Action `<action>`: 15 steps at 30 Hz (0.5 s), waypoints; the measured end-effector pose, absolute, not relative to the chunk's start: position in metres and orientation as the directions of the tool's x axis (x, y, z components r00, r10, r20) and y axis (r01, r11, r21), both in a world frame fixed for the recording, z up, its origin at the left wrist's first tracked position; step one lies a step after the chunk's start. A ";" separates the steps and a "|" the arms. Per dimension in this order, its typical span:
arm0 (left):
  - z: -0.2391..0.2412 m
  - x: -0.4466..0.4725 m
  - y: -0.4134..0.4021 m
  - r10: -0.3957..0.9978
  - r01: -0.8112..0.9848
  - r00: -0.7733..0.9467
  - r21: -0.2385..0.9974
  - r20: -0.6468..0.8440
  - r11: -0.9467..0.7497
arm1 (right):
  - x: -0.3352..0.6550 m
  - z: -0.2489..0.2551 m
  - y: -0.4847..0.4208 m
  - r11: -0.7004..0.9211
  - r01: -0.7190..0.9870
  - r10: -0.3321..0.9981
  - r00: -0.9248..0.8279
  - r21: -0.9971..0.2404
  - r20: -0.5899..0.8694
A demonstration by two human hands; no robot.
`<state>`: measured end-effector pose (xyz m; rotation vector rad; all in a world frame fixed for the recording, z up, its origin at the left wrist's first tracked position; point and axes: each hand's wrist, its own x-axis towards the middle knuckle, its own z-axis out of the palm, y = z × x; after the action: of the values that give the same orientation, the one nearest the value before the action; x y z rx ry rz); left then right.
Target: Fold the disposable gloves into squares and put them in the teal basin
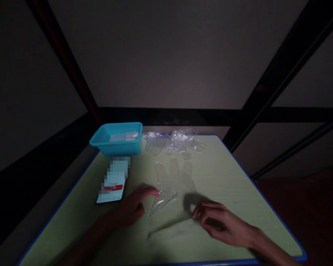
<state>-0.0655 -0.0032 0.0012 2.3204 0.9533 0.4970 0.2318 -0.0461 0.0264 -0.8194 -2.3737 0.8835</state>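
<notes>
A clear plastic disposable glove (173, 179) lies spread on the table, its fingers pointing to the far side and part of its left side folded over. My left hand (133, 205) is at the glove's left edge, index finger stretched out with the tip against the fold and the thumb apart. On the other side, my right hand (220, 221) has its fingers curled and pinched at the near right corner of the cuff. The cuff edge runs as a dark line between the hands and looks slightly raised.
At the far left stands a blue plastic basket (119, 149) with pale packets inside. Nearer, a lit phone (115, 184) lies beside my left hand. Crumpled clear plastic gloves (180, 140) lie along the far edge of the blue-rimmed table (233, 192), against the wall.
</notes>
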 end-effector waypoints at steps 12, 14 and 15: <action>-0.007 -0.065 -0.001 0.542 0.438 0.788 0.352 0.292 -0.827 | 0.242 0.019 -0.046 0.669 0.388 0.687 -0.649 -0.634 0.328; -0.013 -0.060 0.000 0.488 0.411 0.783 0.266 0.387 -0.872 | 0.245 0.014 -0.046 0.780 0.413 0.592 -0.732 -0.470 0.338; -0.015 -0.058 0.001 0.463 0.399 0.780 0.235 0.421 -0.886 | 0.247 0.012 -0.045 0.818 0.418 0.550 -0.769 -0.395 0.325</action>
<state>-0.0580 0.0009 -0.0152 2.8370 0.6909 0.7231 0.2467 -0.0452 0.0116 -0.7225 -2.5697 0.4199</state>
